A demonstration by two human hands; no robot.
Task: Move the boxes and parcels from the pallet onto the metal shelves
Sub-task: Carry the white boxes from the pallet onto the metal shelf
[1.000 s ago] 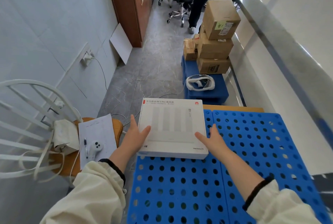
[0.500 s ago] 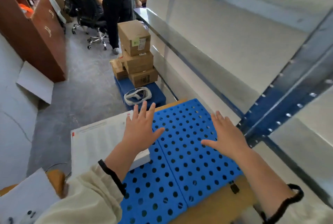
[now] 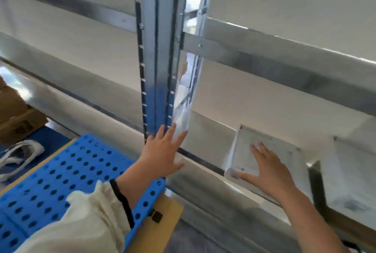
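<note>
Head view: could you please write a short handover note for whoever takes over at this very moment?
Left hand: open, fingers spread, holding nothing, in front of the shelf upright.
Right hand: open, spread flat on a white box.
Things: that white box lies on the low shelf, and a second white box sits to its right. Brown boxes are stacked at far left, off the shelves. The blue pallet is below the left arm.
Done: two white boxes shelved.
Left: probably nudge the white box into place, then fetch the brown boxes.
</note>
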